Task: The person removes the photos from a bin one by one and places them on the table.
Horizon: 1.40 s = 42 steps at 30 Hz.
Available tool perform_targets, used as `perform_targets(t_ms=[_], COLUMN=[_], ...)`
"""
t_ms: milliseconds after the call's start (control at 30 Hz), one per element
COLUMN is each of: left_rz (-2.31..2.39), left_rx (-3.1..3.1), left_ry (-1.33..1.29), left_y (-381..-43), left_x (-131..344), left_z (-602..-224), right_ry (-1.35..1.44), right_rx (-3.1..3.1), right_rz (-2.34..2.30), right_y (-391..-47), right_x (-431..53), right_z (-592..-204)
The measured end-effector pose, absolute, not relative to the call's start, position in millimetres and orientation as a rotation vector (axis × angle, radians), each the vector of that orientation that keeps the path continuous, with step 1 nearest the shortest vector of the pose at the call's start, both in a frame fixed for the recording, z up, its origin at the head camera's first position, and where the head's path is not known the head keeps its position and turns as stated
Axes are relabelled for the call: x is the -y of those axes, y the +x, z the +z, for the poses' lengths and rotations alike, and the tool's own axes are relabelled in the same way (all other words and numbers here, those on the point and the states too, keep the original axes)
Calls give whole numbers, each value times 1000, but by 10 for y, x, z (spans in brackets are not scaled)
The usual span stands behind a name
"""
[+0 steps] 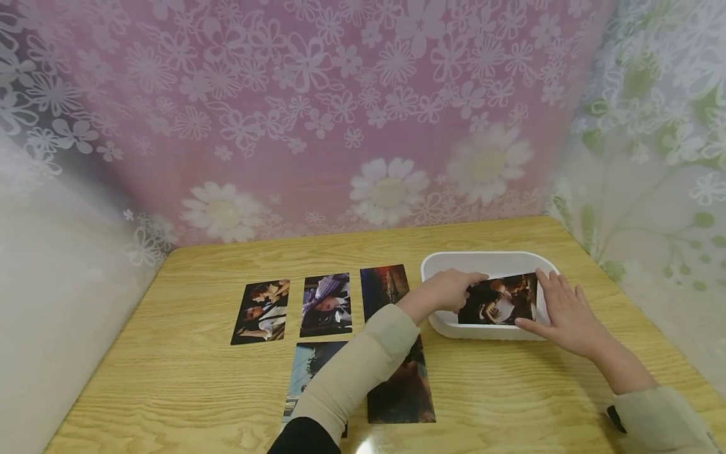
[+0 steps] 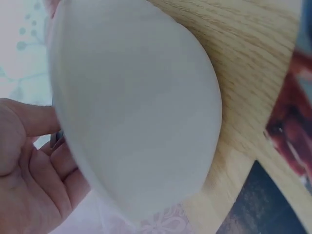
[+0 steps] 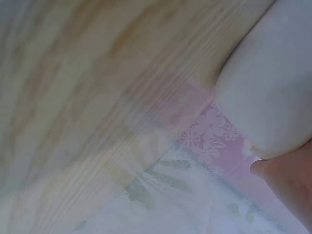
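A dark photo print [image 1: 499,299] lies level across the white oblong box [image 1: 484,260] in the head view. My left hand [image 1: 448,290] pinches its left end, index finger stretched along the top edge. In the left wrist view, the left hand [image 2: 41,161] has thumb and curled fingers around a dark edge beside the box wall [image 2: 141,97]. My right hand [image 1: 573,318] touches the print's right end, its fingers fairly straight over the rim and thumb at the lower corner. The right wrist view catches only part of the right hand [image 3: 287,180] against the box [image 3: 273,83].
Several more photo prints lie left of the box: one far left [image 1: 262,312], one with purple stripes [image 1: 327,306], a red and blue one [image 1: 382,287], a bluish one [image 1: 300,372] and a dark one [image 1: 401,394]. My left forearm crosses over some. Flowered cloth [image 1: 340,126] hangs behind the wooden table [image 1: 187,378].
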<state>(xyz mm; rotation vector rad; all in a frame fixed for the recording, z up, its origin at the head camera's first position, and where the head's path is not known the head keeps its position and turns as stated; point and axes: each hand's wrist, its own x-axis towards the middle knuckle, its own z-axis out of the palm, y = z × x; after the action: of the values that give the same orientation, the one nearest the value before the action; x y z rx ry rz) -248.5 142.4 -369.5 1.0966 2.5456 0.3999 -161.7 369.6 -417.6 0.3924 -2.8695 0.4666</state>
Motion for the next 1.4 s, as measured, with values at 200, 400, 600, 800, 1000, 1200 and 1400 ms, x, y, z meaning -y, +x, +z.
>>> perform_targets(t_ms=[200, 400, 600, 800, 1000, 1200, 1400], left_rz=[784, 1339, 1693, 1720, 1705, 1693, 1578], left_rx=[-2545, -2385, -2126, -2126, -2128, -2099, -2225], left_ry=[1043, 802, 555, 388, 242, 73, 32], left_y=[-2513, -2395, -2136, -1762, -1398, -1152, -1021], left_x=[-1135, -534, 379, 1230, 1891, 2288, 2478], left_z=[-3638, -3534, -3510, -3688, -3866, -4023, -4143], right_ry=[375, 354, 358, 359, 361, 354, 372], right_rx=[2857, 2869, 2828, 2836, 2836, 2848, 2848], right_rz=[453, 454, 431, 420, 435, 433, 438], right_y=[-1639, -1645, -1637, -1594, -1585, -1590, -1610], right_x=[-3707, -3697, -3645, -3656, -3682, -3698, -3663], right_z=[-4172, -4183, -4194, -4182, -4194, -4193, -4207])
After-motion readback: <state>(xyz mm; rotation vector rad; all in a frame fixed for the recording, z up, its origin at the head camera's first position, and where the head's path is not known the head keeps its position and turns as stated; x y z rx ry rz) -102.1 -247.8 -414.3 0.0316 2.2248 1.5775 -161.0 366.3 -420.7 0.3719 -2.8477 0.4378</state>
